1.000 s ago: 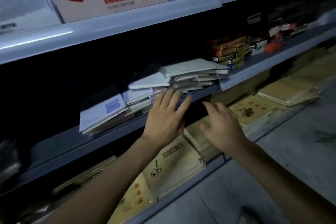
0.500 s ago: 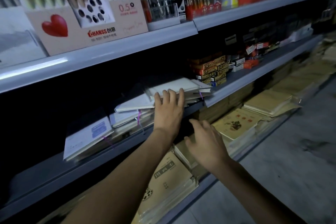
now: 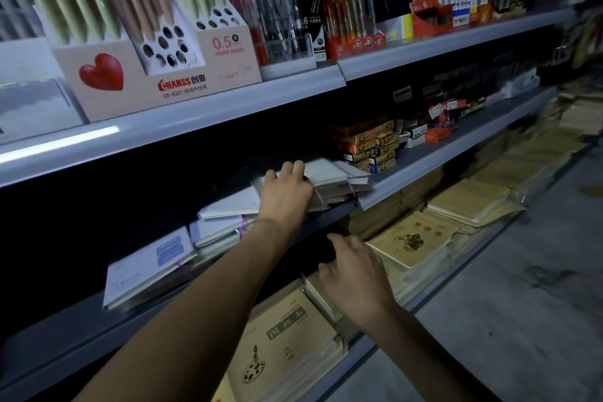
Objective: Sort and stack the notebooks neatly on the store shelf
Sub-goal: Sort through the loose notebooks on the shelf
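Back of the middle shelf (image 3: 440, 153) is deep in shadow, nothing readable there; far right of the view is blurred; both forearms are cut off at the bottom edge; left hand (image 3: 286, 194) covers the near corner of the notebook stack (image 3: 336, 193), so cannot tell if the thumb hooks under a cover. Left hand lies palm down on the top spiral notebook (image 3: 323, 170), fingers fairly straight across the cover, released, not clenched; right hand (image 3: 355, 274) hangs lower, in front of the tan exercise books (image 3: 287, 346) on the bottom shelf, fingers loosely spread, holding nothing. Stack sits on the middle shelf near its front edge; pale grey-white covers, uneven, edges fanned out, a purple elastic band (image 3: 351, 189) showing; left of it more pale notebooks (image 3: 228, 206) lie slumped; a blue-labelled notebook (image 3: 153, 261) leans tilted. Orange boxes (image 3: 365, 143) just right of the stack.
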{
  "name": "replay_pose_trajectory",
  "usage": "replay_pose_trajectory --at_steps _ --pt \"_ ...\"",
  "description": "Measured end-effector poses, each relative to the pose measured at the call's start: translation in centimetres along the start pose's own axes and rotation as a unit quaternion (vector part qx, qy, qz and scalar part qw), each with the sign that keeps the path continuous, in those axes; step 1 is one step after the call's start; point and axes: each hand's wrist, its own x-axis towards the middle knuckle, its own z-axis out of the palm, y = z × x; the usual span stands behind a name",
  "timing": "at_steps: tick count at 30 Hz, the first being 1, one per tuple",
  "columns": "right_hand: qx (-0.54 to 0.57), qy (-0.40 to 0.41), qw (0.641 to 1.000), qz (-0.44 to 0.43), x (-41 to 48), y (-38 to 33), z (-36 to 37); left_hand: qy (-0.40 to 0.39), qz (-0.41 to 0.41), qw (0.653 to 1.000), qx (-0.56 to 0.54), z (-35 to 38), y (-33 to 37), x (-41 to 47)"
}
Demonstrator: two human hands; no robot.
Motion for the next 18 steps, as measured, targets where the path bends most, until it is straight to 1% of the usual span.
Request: replay_pose_trajectory --at_steps 2,4,6,7,8,9,10,12,13,15,17,18 --pt "0.027 0.004 1.0 0.003 0.2 -0.2 0.0 0.02 -0.009 1.0 -0.01 -0.1 0.0 0.0" --pt "0.081 0.017 0.996 0.013 0.5 -0.5 -0.2 0.04 -0.012 0.999 -0.016 -0.4 -0.1 0.0" --pt "0.174 0.03 0.984 0.039 0.8 -0.8 -0.6 0.069 -0.003 0.998 -0.008 -0.9 -0.2 -0.3" --pt "0.24 0.035 0.968 0.059 1.0 -1.0 -0.9 0.092 0.002 0.996 0.003 -1.1 -0.2 -0.6" --pt "0.313 0.031 0.946 0.081 1.1 -1.4 -1.3 0.118 0.005 0.993 0.012 -1.1 -0.2 -0.9" --pt "0.389 0.022 0.915 0.101 1.3 -1.8 -1.8 0.144 0.012 0.989 0.013 -1.0 -0.1 -1.4" --pt "0.461 0.013 0.879 0.122 1.5 -2.1 -2.3 0.167 0.018 0.986 0.009 -0.6 0.1 -2.0" --pt "0.577 0.002 0.801 0.157 1.7 -2.3 -2.9 0.186 0.035 0.982 -0.006 0.1 0.5 -3.6" --pt "0.617 0.0 0.769 0.168 1.7 -2.3 -3.0 0.191 0.045 0.98 -0.013 0.4 0.6 -4.4" --pt "0.673 -0.004 0.718 0.178 1.5 -1.9 -3.1 0.188 0.043 0.981 -0.02 1.1 0.4 -5.8" --pt "0.712 -0.011 0.679 0.18 1.3 -1.7 -3.2 0.191 0.036 0.981 -0.019 1.4 -0.2 -6.5" --pt "0.724 -0.015 0.667 0.176 1.3 -1.6 -3.3 0.205 0.039 0.978 -0.017 1.4 -0.5 -6.7"
